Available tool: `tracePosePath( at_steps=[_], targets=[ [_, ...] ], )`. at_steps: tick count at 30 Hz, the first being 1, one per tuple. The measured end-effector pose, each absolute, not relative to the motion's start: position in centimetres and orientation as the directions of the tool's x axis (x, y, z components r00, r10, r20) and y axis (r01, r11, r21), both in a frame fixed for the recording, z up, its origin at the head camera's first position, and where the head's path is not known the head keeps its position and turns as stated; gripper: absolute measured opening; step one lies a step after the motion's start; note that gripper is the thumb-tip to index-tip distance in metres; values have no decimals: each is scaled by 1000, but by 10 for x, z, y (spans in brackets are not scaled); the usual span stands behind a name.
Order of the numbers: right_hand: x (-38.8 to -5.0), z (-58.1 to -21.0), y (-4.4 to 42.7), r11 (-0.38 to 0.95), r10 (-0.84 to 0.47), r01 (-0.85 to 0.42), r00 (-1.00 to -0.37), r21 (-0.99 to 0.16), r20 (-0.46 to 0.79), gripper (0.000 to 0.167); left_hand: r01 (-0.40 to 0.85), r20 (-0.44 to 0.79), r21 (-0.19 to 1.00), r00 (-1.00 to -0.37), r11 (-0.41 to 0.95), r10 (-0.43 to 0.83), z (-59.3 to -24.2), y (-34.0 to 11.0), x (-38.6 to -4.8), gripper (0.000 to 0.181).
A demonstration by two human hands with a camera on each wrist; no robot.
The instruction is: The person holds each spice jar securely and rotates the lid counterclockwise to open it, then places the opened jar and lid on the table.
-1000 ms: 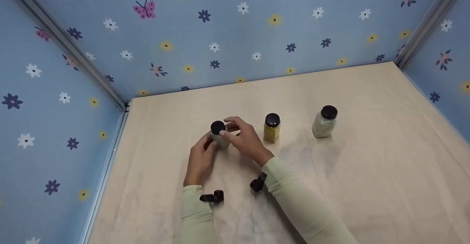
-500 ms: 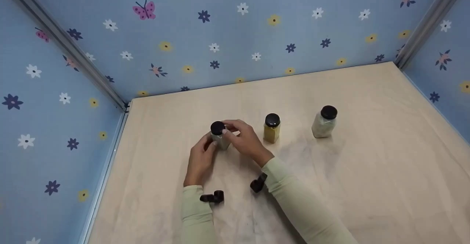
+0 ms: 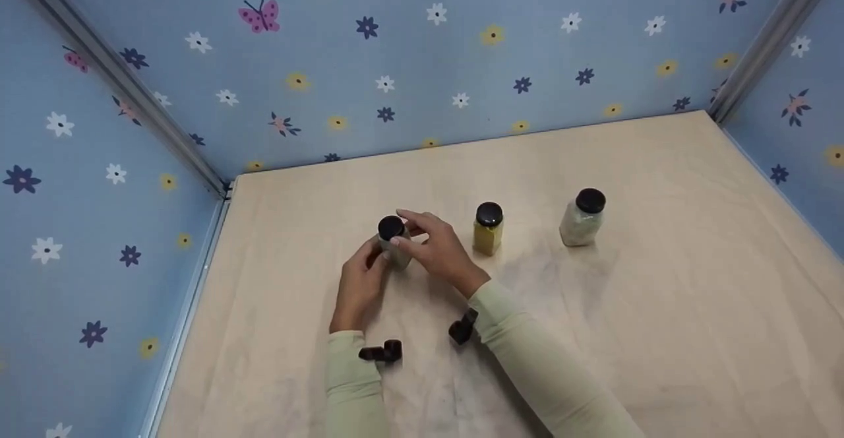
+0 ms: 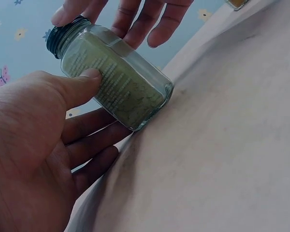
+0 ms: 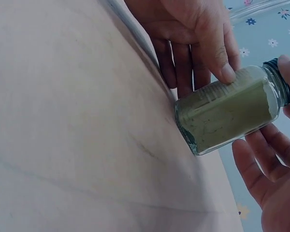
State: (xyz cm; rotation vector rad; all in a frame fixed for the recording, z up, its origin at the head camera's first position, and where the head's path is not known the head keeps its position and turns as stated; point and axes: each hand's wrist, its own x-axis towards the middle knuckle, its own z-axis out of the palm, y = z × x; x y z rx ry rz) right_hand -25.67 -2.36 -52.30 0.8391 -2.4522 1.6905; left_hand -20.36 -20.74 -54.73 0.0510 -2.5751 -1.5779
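A clear glass jar (image 3: pixel 399 256) of green flakes stands on the table under a black screw lid (image 3: pixel 391 227). My left hand (image 3: pixel 359 286) holds the jar's body, its thumb (image 4: pixel 89 84) across the printed side and its fingers behind. At the top, my right hand (image 3: pixel 448 256) has its thumb (image 5: pixel 289 72) against the lid's edge and the index finger round the far side. The other fingers of that hand hang beside the glass, relaxed. In both wrist views the lid sits on the jar's neck.
To the right stands a yellow-filled jar (image 3: pixel 488 237) with a black lid. Farther right is a jar of pale contents (image 3: pixel 581 223), also black-lidded. A light cloth covers the table (image 3: pixel 659 332). Flower-patterned panels (image 3: pixel 422 49) rise at the back and both sides.
My right thumb and index finger closed in on the lid, then shifted round its edge, thumb to the left and index finger slightly outward. The left hand and all the jars kept their places.
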Motion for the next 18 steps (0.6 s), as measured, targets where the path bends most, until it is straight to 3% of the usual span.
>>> tracePosePath(
  at_steps=[18],
  targets=[
    [-256,-527,-25,201,-374,-446,-858,-872,352,34,9,65,877,-993,480,-99,-548,-208,-204,44]
  ],
)
